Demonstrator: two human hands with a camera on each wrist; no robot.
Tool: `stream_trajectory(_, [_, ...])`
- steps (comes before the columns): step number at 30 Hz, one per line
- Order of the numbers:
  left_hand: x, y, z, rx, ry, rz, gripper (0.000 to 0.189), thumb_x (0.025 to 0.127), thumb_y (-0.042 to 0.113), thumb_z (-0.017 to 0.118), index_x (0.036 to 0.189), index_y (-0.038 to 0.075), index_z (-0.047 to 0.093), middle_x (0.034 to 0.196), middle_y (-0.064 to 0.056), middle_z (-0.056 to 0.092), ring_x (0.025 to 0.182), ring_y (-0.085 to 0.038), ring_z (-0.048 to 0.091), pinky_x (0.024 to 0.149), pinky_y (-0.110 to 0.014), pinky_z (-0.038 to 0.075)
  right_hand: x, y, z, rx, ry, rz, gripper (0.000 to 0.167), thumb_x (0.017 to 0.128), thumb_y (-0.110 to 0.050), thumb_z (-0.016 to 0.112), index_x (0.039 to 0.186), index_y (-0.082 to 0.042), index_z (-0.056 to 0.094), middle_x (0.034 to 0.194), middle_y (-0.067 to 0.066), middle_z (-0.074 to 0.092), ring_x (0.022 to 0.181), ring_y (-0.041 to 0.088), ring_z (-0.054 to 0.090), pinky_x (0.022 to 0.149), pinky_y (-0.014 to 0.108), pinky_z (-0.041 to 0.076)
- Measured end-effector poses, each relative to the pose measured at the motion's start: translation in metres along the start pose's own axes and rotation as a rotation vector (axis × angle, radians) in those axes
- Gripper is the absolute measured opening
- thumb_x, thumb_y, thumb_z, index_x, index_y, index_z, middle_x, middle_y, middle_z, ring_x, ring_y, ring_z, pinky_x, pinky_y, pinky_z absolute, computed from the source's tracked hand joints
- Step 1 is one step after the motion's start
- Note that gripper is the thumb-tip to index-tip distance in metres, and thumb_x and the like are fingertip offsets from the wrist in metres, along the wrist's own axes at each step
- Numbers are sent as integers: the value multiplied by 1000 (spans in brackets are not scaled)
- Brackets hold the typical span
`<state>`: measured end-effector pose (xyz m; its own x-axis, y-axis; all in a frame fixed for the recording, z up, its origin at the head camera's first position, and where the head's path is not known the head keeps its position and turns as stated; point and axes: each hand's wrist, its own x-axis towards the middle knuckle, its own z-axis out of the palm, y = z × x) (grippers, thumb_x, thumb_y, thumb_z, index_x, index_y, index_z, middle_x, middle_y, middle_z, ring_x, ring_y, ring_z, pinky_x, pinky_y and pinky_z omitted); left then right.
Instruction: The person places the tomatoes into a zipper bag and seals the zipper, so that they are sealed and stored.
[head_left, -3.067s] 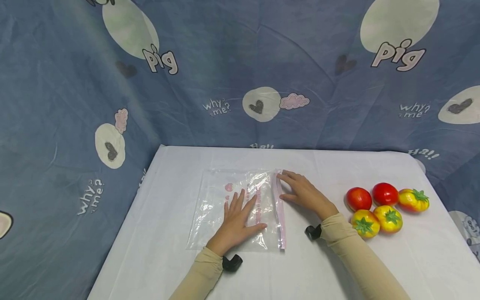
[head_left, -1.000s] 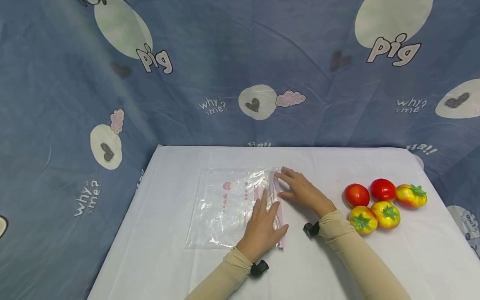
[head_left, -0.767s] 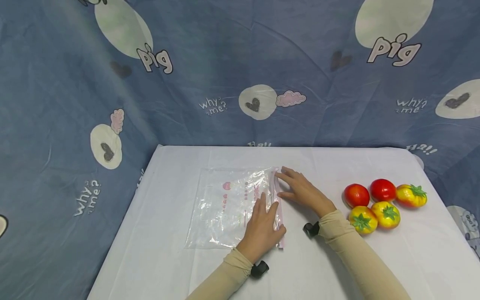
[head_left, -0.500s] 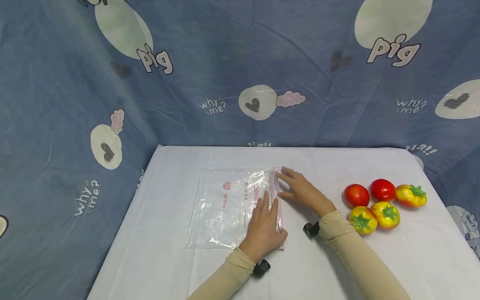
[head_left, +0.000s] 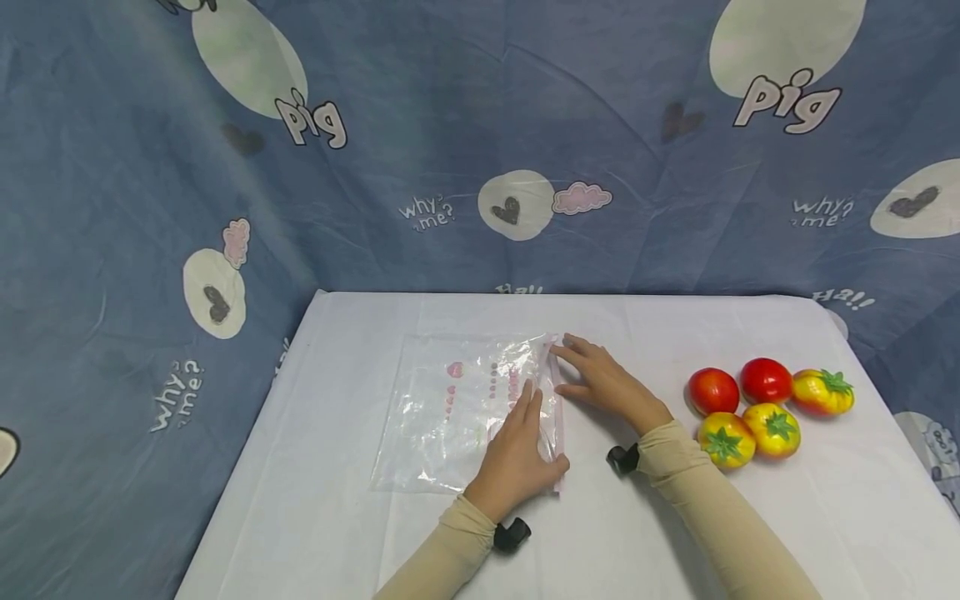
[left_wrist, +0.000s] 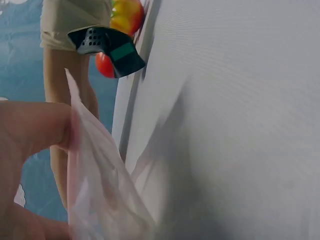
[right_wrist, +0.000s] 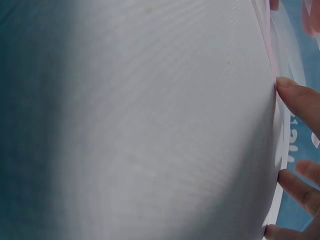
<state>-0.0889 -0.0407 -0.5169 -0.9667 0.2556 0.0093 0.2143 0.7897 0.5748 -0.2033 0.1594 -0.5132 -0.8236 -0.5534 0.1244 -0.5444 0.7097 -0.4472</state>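
A clear zip bag (head_left: 431, 442) with pink print and a pink zip strip along its right edge lies flat on the white table in the head view. My left hand (head_left: 513, 462) lies over its near right part. In the left wrist view, the left thumb and fingers pinch the bag's pink edge (left_wrist: 75, 165), which stands raised off the cloth. At the far right corner, my right hand (head_left: 607, 383) rests with spread, relaxed fingers, its fingertips touching the strip. One right-hand fingertip (right_wrist: 287, 84) meets the pink edge in the right wrist view.
To the right sit two red tomatoes (head_left: 713, 391) and three yellow-red fruits (head_left: 726, 440) with green leafy tops, beside the right sleeve. White cloth covers the table (head_left: 315, 417). A blue printed curtain (head_left: 420, 108) hangs behind and at the left.
The left hand has moved from the bag's middle to its zip edge and now pinches it. The bag's near right corner has shifted slightly. The right hand stays in place.
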Motion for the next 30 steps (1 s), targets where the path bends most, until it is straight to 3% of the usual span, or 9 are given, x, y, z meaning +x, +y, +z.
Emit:
stream_trajectory(10, [-1,-1,-3,-26,7,-27,107,77,35,78,164,5,23,174,-11,19,141,-39,52,106,-55,55,0,0,0,1,4,-11,68,91,-30,78,151,-11,52,156,30,44,144,48,45,118,70,35])
stream_trajectory(20, [2,-5,-6,-67,16,-15,121,70,32,86,165,7,16,176,-7,10,152,-36,39,112,-63,47,2,2,0,11,3,-12,68,91,-30,78,151,-11,52,155,31,45,145,49,44,118,70,34])
stream_trajectory(25, [2,-6,-8,-92,20,-16,123,70,29,88,166,8,15,176,-6,9,157,-32,29,118,-58,43,1,3,1,15,3,-15,68,90,-29,78,150,-12,52,155,31,45,144,48,44,118,71,34])
stream_trajectory(30, [3,-6,-10,-75,38,-4,123,69,25,88,166,8,15,176,-5,8,158,-31,29,119,-56,42,1,2,0,23,-7,-4,70,90,-30,79,151,-12,51,155,30,45,145,48,44,118,72,33])
